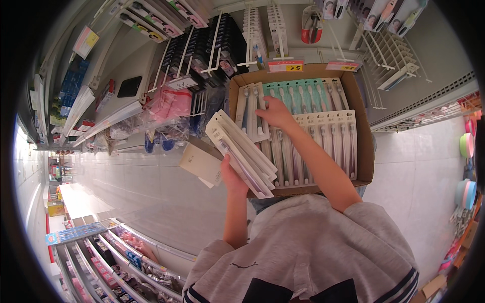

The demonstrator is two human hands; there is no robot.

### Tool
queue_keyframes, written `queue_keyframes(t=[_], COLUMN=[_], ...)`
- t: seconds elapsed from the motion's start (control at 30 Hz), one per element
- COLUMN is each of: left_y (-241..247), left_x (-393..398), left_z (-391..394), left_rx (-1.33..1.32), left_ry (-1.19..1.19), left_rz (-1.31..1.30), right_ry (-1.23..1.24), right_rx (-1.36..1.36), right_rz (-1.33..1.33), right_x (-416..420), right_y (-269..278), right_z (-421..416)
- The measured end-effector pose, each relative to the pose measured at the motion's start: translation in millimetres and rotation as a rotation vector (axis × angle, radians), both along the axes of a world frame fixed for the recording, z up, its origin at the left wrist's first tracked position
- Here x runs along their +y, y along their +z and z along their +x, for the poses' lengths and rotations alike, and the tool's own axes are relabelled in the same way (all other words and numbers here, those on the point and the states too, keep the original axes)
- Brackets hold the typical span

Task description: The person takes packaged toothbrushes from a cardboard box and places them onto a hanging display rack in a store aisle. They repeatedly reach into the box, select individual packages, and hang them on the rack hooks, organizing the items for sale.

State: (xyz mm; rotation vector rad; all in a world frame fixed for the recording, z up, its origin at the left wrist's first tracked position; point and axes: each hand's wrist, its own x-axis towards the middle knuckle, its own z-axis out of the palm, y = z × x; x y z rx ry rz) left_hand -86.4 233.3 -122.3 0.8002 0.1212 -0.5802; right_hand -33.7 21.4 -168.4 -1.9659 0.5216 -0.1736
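Observation:
A cardboard box (pixel 365 151) full of packaged toothbrushes lies before me. My left hand (pixel 232 176) holds a fanned stack of toothbrush packs (pixel 242 159) at the box's left edge. Inside the box, my right hand (pixel 276 113) reaches to a toothbrush pack (pixel 260 127) at the back left, thumb and index finger at its right edge; whether they grip it I cannot tell. Teal-backed toothbrush packs (pixel 301 92) stand in a row behind the right hand. Below them lies a row of white-backed packs (pixel 333 151), partly covered by my right forearm.
Wire hooks with hanging toothbrush packs (pixel 252 34) and price tags (pixel 286 66) jut out above the box. A black phone-like object (pixel 130 86) rests on the left shelf. A pale carton (pixel 201 161) is beside my left hand. Another shelf rack (pixel 125 261) stands at lower left.

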Motion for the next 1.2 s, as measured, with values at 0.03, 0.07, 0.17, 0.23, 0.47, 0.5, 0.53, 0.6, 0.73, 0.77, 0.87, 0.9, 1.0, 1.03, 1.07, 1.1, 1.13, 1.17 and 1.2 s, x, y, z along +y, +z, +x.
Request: queue_keyframes(t=[0.03, 0.07, 0.17, 0.23, 0.47, 0.5, 0.53, 0.6, 0.73, 0.77, 0.87, 0.9, 1.0, 1.03, 1.07, 1.1, 1.13, 1.17, 1.2], left_y=[0, -1, -5, -6, -2, -6, -7, -5, 4, 2, -4, -5, 0, 2, 1, 0, -1, 0, 1], left_x=[-1, 1, 5, 5, 6, 7, 8, 7, 6, 7, 10, 10, 8, 7, 8, 9, 9, 9, 8], left_z=[0, 0, -1, -1, -4, -3, -3, -2, -4, -3, -3, -4, -6, -7, -7, -6, -6, -6, -6], left_rx=[-0.007, -0.008, -0.004, 0.009, 0.006, 0.007, 0.007, 0.004, 0.028, 0.035, 0.049, 0.047, 0.051, 0.055, 0.058, 0.061, 0.065, 0.059, 0.053], left_ry=[0.004, 0.006, 0.012, 0.016, -0.002, -0.002, -0.002, 0.006, 0.039, 0.051, 0.068, 0.063, 0.045, 0.038, 0.035, 0.031, 0.028, 0.029, 0.03], left_rz=[0.037, 0.041, 0.044, 0.031, 0.037, 0.023, 0.009, 0.018, 0.078, 0.089, 0.122, 0.132, 0.16, 0.169, 0.153, 0.137, 0.12, 0.133, 0.145], right_ry=[0.009, 0.022, -0.002, 0.001, 0.211, 0.245, 0.248, 0.251, 0.25, 0.255, 0.276, 0.284, 0.304, 0.302, 0.3, 0.297, 0.288, 0.279, 0.27], right_rx=[0.001, 0.005, -0.025, -0.035, 0.069, 0.096, 0.078, 0.044, -0.005, 0.003, 0.007, 0.006, -0.024, -0.028, -0.033, -0.038, -0.039, -0.039, -0.04], right_rz=[-0.071, -0.142, -0.25, -0.257, -0.424, -0.447, -0.457, -0.477, -0.47, -0.467, -0.445, -0.436, -0.442, -0.433, -0.424, -0.416, -0.42, -0.422, -0.424], right_x=[1, 4, 14, 16, 25, 28, 31, 34, 36, 37, 36, 35, 31, 31, 31, 31, 31, 32, 32], right_y=[0, 9, 20, 26, 51, 53, 52, 47, 43, 44, 44, 43, 43, 44, 44, 45, 43, 39, 37], right_z=[-1, -5, -17, -26, -59, -62, -64, -66, -67, -68, -68, -69, -68, -68, -68, -68, -66, -64, -62])
